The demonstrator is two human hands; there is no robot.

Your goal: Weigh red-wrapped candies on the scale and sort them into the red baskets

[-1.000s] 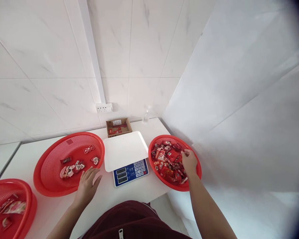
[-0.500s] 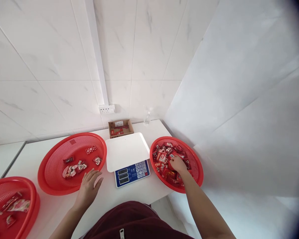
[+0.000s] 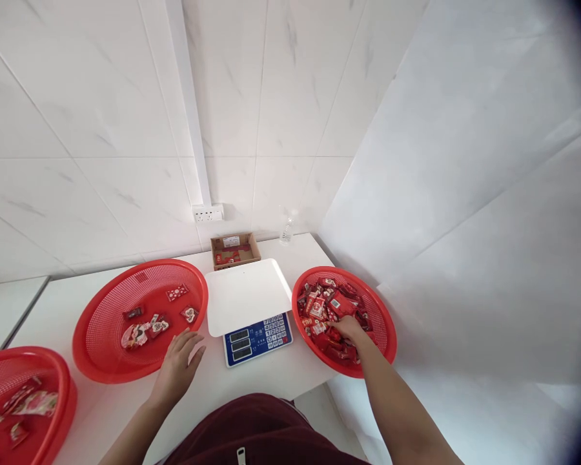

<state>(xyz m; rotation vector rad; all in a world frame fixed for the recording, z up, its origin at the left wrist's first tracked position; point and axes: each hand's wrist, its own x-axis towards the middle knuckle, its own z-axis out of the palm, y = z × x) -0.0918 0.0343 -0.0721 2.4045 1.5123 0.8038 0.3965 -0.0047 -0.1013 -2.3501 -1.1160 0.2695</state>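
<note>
My right hand (image 3: 349, 328) reaches into the right red basket (image 3: 390, 323), its fingers down among many red-wrapped packets (image 3: 339, 303); the fingertips are partly hidden, so I cannot tell whether it grips one. Beside the near right rim of the middle red basket (image 3: 91, 310), my left hand (image 3: 181, 361) hovers with fingers apart and nothing in it. Several small packets (image 3: 138, 334) lie in that middle basket. Between the two baskets sits a scale with a bare white pan (image 3: 249, 294) and a blue keypad panel (image 3: 257, 339).
Another red basket (image 3: 68, 400) with a few packets stands at the lower left. Behind the scale is a cardboard box (image 3: 235, 250) holding red packets. A clear bottle (image 3: 287, 231) stands near the wall, and a socket strip (image 3: 208, 213) is fixed there.
My right hand has shifted slightly down and toward the near side of the right basket, uncovering a red packet. My left hand has moved a little to the right.
</note>
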